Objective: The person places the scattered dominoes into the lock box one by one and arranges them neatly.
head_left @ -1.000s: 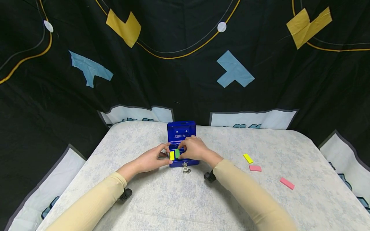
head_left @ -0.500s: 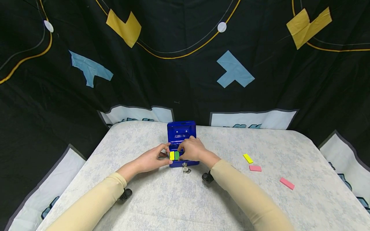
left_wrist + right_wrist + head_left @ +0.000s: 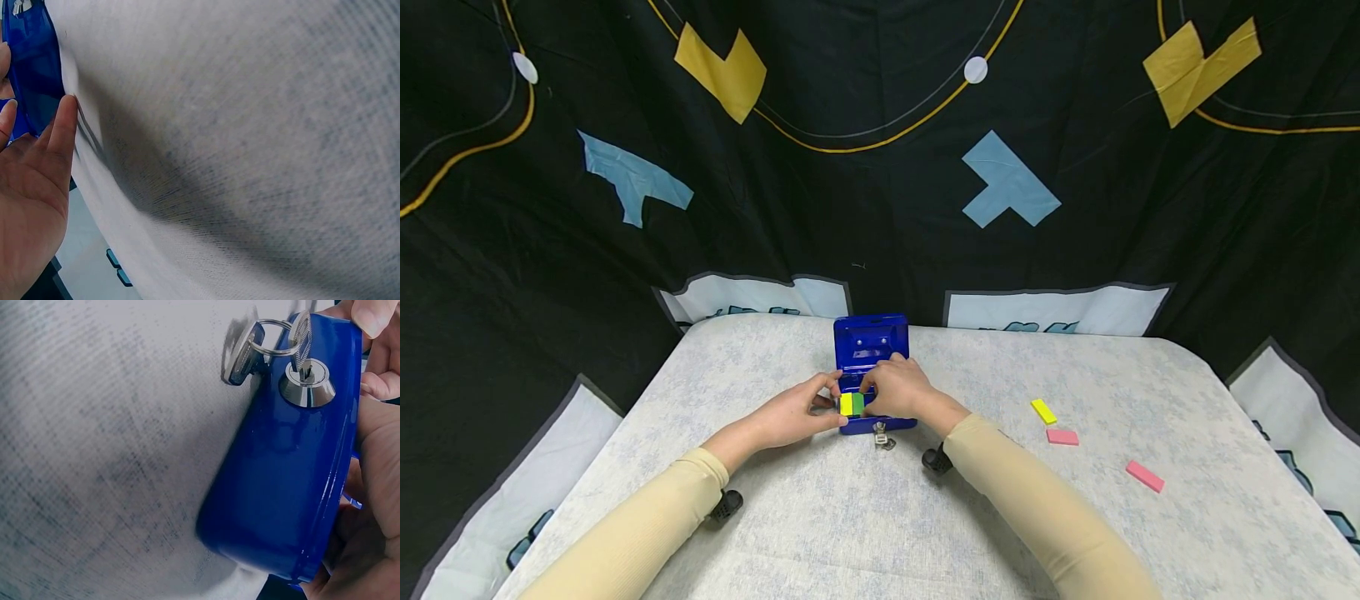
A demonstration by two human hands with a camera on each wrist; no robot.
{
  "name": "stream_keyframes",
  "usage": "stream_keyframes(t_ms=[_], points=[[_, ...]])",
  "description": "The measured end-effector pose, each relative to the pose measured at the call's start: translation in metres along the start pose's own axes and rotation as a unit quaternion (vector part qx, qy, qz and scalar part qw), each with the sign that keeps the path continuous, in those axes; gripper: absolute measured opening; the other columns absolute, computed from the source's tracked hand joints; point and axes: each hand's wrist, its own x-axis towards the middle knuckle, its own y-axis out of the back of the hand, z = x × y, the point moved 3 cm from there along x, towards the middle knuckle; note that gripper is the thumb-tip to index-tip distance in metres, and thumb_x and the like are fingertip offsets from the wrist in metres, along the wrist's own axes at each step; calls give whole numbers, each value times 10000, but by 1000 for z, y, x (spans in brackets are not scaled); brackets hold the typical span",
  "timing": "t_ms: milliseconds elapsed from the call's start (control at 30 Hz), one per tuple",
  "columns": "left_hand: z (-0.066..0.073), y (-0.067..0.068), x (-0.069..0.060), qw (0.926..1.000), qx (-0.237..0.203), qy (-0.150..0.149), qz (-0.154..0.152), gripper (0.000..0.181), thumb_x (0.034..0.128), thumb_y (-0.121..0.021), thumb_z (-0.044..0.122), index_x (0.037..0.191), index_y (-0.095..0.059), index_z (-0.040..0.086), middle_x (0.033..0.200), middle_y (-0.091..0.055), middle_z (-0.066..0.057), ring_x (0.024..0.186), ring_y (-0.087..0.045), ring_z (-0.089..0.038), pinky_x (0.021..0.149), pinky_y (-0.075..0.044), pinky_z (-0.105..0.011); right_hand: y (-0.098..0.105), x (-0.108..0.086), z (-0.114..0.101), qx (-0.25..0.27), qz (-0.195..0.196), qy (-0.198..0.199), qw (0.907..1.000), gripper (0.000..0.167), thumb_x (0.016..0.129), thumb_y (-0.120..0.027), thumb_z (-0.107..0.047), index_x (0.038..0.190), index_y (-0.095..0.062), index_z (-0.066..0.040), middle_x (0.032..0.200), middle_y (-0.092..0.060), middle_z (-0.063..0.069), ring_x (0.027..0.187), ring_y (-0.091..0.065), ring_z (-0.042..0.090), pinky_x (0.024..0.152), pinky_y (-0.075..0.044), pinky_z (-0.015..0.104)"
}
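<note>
A person works both hands at an open blue metal box (image 3: pixel 853 427) on a cloth-covered table (image 3: pixel 880 517), its lid (image 3: pixel 871 332) standing raised at the back, out of the way of the fingers. The left hand (image 3: pixel 793 411) rests at the box's left end, thumb and forefinger spread wide and touching it near its front and back corners, apparently to keep it from sliding; how hard they press, I cannot tell. The right hand (image 3: pixel 904 390) reaches in over the right side, thumb and forefinger narrowed on a green block (image 3: pixel 859 406) inside the box, near its left end. A yellow block (image 3: pixel 846 405) stands between it and the left wall, touching the green one, and the snug fit seems meant to leave room on the right. How deep the pieces sit is hidden from here. Keys (image 3: pixel 242 353) hang on a ring from the front lock (image 3: pixel 310 392), one in the slot, likely left there so they stay with the box. Within the right arm's reach, a yellow piece (image 3: pixel 1043 412) and two pink pieces, one near it (image 3: pixel 1062 437) and one closer to the person (image 3: pixel 1145 476), lie flat, well apart from the box.
</note>
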Motion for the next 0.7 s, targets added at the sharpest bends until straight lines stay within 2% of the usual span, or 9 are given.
stream_keyframes(t_ms=[533, 700], points=[[-2, -1, 1, 10000, 74, -6, 31, 388, 965, -732, 381, 1137, -507, 116, 1638, -344, -95, 1223, -630, -268, 977, -525, -479, 1, -1, 0, 89, -20, -11, 10000, 381, 807, -862, -475, 1102, -787, -246, 893, -665, -132, 878, -466, 144, 785, -397, 325], [-2, -1, 1, 10000, 29, -8, 16, 386, 968, -730, 374, 1138, -503, 112, 1639, -340, -101, 1229, -626, -277, 975, -527, -479, 1, -2, -1, 101, -29, 1, 9999, 393, 811, -860, -475, 1121, -783, -246, 922, -684, -120, 876, -464, 147, 784, -400, 328]])
